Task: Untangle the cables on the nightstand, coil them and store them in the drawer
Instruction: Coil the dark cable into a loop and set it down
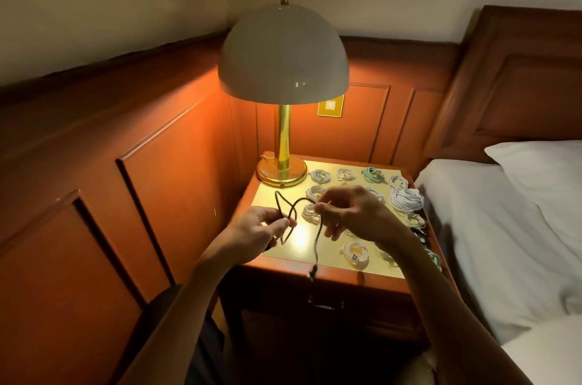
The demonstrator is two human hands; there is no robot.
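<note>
A black cable (318,240) loops in the air above the nightstand (315,271). My left hand (258,232) pinches one loop of it near the stand's left edge. My right hand (349,211) pinches the cable higher up, and its free end with the plug hangs down over the front edge. Several coiled white cables (406,199) lie on the yellow top, with a green coil (373,173) at the back and a black coil (420,235) at the right edge. The drawer (326,304) below is closed, its handle dark.
A brass lamp (282,172) with a white dome shade stands at the back left of the nightstand. A bed (491,227) with white sheets and a pillow lies close on the right. Wood-panelled wall runs along the left and behind.
</note>
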